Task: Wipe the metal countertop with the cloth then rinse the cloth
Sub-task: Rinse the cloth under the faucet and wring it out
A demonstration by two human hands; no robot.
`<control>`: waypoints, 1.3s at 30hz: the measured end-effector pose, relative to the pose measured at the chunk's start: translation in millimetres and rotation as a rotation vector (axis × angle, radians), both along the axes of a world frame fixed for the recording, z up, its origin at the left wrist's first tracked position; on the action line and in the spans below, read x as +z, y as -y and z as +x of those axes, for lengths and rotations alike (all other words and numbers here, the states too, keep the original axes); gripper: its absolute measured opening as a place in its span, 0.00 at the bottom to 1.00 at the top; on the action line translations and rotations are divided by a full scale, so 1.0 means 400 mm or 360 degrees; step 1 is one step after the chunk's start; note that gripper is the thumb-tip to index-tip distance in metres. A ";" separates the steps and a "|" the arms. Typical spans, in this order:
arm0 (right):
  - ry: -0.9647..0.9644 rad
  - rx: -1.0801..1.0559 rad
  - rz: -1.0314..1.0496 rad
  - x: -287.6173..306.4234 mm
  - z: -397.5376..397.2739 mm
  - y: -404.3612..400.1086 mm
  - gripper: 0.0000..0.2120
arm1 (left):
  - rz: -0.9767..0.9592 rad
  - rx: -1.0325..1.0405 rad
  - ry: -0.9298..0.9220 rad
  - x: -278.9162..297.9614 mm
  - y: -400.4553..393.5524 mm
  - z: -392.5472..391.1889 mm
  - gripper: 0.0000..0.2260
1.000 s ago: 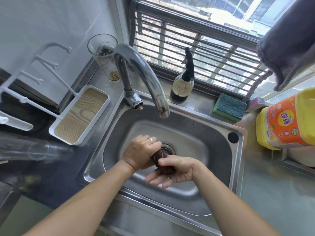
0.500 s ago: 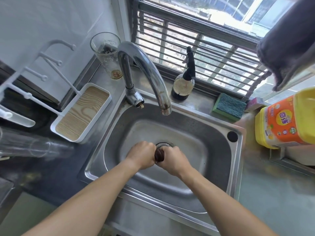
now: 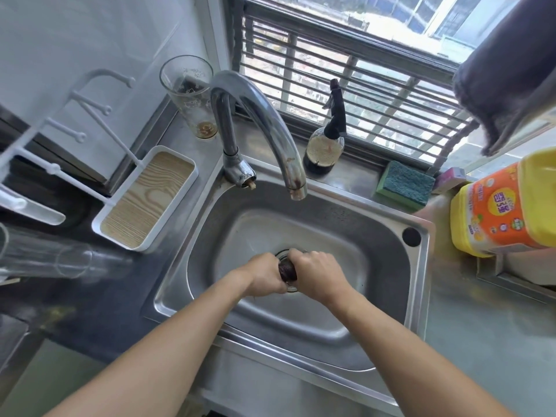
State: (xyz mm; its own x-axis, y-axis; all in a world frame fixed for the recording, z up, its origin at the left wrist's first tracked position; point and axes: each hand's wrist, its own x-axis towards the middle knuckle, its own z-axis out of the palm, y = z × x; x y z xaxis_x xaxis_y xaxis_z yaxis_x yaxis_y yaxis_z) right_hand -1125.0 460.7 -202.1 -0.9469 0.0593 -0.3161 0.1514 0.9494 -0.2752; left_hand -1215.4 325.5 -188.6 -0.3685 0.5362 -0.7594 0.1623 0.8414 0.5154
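Steel sink (image 3: 419,266): basin set into the metal bench (image 3: 487,350); the bare parts of the bowl show no standing water that I can make out.
Head view, hands: left hand (image 3: 264,276) and right hand (image 3: 319,275) meet low in the bowl, knuckles up, directly above the drain (image 3: 282,253).
Cloth (image 3: 287,270): dark, bunched into a tight roll; only a short stretch shows between the two fists, the rest hidden inside them.
Grip, left: clenched around one end of the cloth.
Grip, right: clenched around the other end, fists nearly touching.
Tap (image 3: 270,127): spout arches over the back of the basin, well apart from the hands; no stream visible at its mouth.
Step in hand: judged to be wringing, the tail of the rinse, since the cloth is twisted small over the drain with the water apparently off. Wiping of the bench looks finished, though its surface cannot be checked closely.
Next move: likely one more twist to press out water, then loosening both grips and shaking the cloth open; it needs somewhere to go, perhaps hung or laid flat on the bench.
Surroundings: green sponge (image 3: 404,186) and yellow detergent jug (image 3: 508,206) to the right of the sink, spray bottle (image 3: 326,145) behind it, drinking glass (image 3: 192,94) beside the tap base, white tray (image 3: 147,197) at left.
Risk: drips onto the wiped bench if lifted too wet.
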 end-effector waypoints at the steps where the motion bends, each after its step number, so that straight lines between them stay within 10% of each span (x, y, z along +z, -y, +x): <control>1: 0.0026 -0.0059 -0.0001 0.003 -0.005 -0.003 0.12 | -0.0019 -0.0029 -0.0168 0.001 -0.007 0.003 0.10; 5: 0.0370 -0.0407 -0.0254 0.009 -0.026 -0.025 0.18 | 0.0072 0.0056 -0.0388 -0.013 -0.002 0.004 0.15; 9: 0.0485 -0.0809 -0.0843 0.006 -0.010 -0.019 0.28 | 0.0397 0.1147 0.0356 -0.006 0.011 -0.007 0.25; 12: 0.0298 -0.0906 -0.1048 -0.008 0.006 0.015 0.23 | 0.0449 0.1612 0.0926 -0.006 0.017 -0.004 0.15; 19: -0.0080 -0.1474 -0.1783 0.003 -0.023 0.056 0.06 | 0.0833 0.2058 0.0892 -0.024 0.036 -0.008 0.25; 25: -0.0411 -0.2110 -0.1783 0.041 -0.060 0.080 0.13 | 0.0666 0.2124 0.0758 -0.008 0.053 -0.009 0.31; 33: -0.0799 -0.1511 -0.1874 0.212 -0.106 0.129 0.14 | 0.0462 0.1586 0.0400 0.036 0.054 -0.013 0.10; 39: -0.0835 -0.1323 -0.0904 0.291 -0.082 0.079 0.12 | 0.1153 0.1626 0.1404 0.095 0.051 -0.023 0.29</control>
